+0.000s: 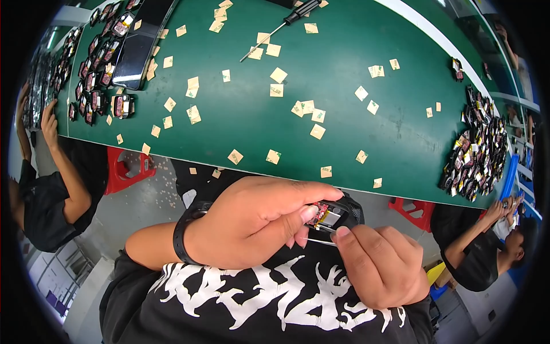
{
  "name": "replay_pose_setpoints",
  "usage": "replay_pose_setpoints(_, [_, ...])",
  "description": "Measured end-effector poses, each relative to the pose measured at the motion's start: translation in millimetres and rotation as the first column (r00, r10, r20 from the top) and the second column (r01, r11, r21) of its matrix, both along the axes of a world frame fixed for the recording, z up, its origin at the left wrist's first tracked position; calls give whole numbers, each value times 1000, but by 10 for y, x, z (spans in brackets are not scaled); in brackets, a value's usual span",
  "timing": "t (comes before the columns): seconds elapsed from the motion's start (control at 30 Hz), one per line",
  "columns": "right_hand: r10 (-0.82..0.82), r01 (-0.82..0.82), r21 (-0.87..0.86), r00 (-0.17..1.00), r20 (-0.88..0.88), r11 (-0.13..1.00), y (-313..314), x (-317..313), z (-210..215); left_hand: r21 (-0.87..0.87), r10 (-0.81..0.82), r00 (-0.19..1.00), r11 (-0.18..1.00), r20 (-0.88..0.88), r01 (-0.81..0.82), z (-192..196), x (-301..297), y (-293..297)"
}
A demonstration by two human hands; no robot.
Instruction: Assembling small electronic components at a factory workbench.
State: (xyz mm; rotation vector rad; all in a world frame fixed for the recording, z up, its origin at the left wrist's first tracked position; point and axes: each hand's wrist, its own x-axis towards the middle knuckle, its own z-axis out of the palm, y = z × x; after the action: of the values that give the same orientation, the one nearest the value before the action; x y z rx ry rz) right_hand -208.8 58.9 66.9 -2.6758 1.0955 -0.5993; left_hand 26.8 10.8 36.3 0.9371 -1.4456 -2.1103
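My left hand (pixel 252 221) is closed round a small black electronic device (pixel 342 213), its thumb on the edge of the open casing. A red circuit board (pixel 321 211) and a silver part with yellow tape (pixel 329 219) show inside. My right hand (pixel 382 265) is pinched at the lower right edge of the device. A thin pale strip (pixel 318 241) runs from its fingertips toward the left fingers; what it is made of is too small to tell. Both hands are in front of the green table's near edge.
The green table (pixel 344 63) carries scattered beige paper squares (pixel 278 75) and a screwdriver (pixel 293 14). A phone (pixel 140 49) lies beside similar devices (pixel 94 80) at left; a larger heap (pixel 475 152) is at right. Co-workers (pixel 51 189) sit at both sides, near red stools (pixel 123 172).
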Motion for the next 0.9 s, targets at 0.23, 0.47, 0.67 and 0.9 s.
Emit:
replay_pose_setpoints(0.23, [-34, 30, -84, 998, -47, 996, -12, 7, 3, -81, 9, 1000, 997, -5, -9, -22, -14, -22])
replay_pose_setpoints(0.47, [-38, 29, -115, 996, -79, 993, 12, 19, 21, 52, 13, 999, 999, -30, -11, -15, -5, -31])
replay_pose_setpoints(0.67, [-11, 7, -114, 999, -35, 993, 1, 14, -15, -50, -8, 1000, 999, 1, 9, -2, -13, -41])
replay_pose_setpoints(0.9, [15, -11, 46, 996, -86, 999, -37, 18, 95, -120, -8, 999, 993, 39, 13, -33, -21, -37])
